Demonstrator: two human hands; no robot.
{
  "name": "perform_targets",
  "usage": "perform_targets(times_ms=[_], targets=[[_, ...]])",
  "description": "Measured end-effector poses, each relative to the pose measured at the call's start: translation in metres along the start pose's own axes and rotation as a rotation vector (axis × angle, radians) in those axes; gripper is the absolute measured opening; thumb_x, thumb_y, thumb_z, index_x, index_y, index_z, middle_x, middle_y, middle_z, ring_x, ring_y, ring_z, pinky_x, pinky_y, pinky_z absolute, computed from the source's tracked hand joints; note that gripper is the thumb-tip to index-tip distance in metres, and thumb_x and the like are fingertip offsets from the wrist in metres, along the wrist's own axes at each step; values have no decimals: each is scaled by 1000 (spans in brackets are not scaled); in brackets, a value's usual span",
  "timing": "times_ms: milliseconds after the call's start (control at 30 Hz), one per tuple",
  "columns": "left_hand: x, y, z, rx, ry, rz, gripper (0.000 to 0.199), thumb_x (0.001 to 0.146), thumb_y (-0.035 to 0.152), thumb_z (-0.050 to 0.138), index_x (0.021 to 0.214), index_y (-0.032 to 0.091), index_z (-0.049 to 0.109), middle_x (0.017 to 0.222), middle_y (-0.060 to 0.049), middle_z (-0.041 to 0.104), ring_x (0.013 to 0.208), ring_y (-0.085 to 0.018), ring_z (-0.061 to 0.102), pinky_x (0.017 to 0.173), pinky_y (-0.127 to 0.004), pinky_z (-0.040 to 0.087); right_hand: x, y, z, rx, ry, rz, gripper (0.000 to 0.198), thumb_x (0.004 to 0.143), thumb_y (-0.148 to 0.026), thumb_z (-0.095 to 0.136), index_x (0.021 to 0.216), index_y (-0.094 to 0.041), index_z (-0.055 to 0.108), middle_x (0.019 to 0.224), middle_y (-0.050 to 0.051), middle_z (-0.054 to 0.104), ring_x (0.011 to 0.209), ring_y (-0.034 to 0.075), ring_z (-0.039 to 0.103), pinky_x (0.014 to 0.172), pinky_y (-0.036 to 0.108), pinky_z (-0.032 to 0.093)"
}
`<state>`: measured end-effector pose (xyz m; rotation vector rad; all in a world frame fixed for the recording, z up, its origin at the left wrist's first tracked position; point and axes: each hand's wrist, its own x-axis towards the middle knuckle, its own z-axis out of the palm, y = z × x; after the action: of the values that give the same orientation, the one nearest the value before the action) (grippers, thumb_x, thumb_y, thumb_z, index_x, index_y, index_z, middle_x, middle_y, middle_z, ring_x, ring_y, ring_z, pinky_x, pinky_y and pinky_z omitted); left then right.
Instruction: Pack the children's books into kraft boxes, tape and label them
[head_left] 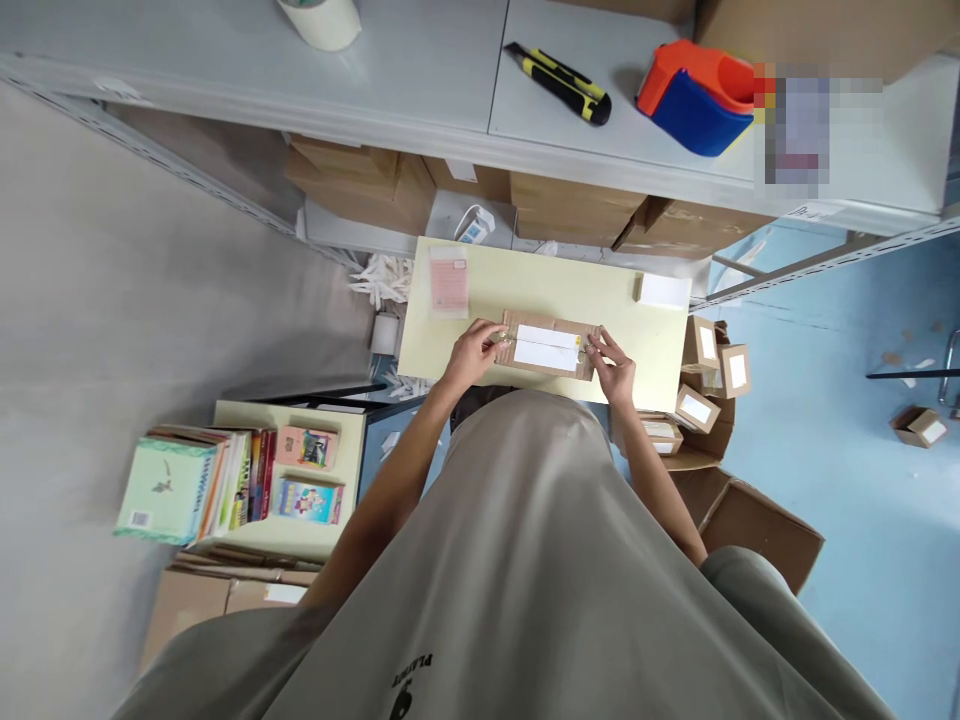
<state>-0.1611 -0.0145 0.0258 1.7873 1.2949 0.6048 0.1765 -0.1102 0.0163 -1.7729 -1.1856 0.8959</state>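
A flat cardboard package [509, 372] with a white label [546, 348] on top lies near the front edge of the pale yellow table [585, 292]. My left hand [472, 354] is closed in a pinch at its left end. At the right end, the fingers of my right hand [615, 372] are also closed on the package. A thin line crosses the label from hand to hand, with something shiny at both fingertips; whether it is clear tape cannot be made out. A pink printed sheet in a clear sleeve [448, 284] lies to the left, and a white box [664, 291] to the right.
On the grey shelf [420, 60] ahead are a utility knife [559, 82], an orange and blue tape dispenser [697, 98] and a white roll [322, 22]. Books [169, 485] stand at lower left. Small labelled boxes [697, 408] fill a carton at the right.
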Motion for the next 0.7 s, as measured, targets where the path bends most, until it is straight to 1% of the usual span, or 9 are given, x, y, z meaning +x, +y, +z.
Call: perform_targets(times_ms=[67,233,300,433,600,700], targets=[[1,1,-1,-16,0,-13,29,109,28,73,136,24,82,134,-9,76,93,-19,78,92,-34,68,0,-1,1,36,3,15,63,106,-76,74,140,-25,91,168,16,74,153,39,76,113,53,73],[3,5,-2,-34,-11,-52,29,108,29,71,135,25,81,136,-9,77,92,-18,78,93,-34,68,2,-4,0,71,-6,82,69,102,-80,76,138,-23,92,174,18,69,158,42,72,109,55,75],[4,5,-2,-36,-9,-47,29,108,29,71,135,24,81,136,-10,77,93,-18,78,93,-34,68,3,-5,0,68,-13,87,69,102,-80,76,138,-24,92,175,17,68,157,41,72,110,54,75],[2,5,-1,-48,5,-35,29,109,27,69,136,24,78,144,-11,78,98,-19,79,99,-35,67,2,-6,0,37,-23,91,72,104,-81,71,141,-23,90,176,18,67,158,40,72,108,52,75],[-3,7,3,-81,-10,-94,30,111,27,67,139,24,75,148,-11,80,104,-20,81,104,-36,67,-2,-6,1,104,-10,103,72,101,-80,75,140,-21,91,176,19,67,170,42,60,121,57,69],[-2,8,2,-85,-18,-104,30,110,26,67,139,24,75,149,-13,80,103,-21,82,103,-38,68,-4,-5,2,125,8,127,73,99,-82,78,138,-22,91,178,20,64,168,43,62,121,59,68]])
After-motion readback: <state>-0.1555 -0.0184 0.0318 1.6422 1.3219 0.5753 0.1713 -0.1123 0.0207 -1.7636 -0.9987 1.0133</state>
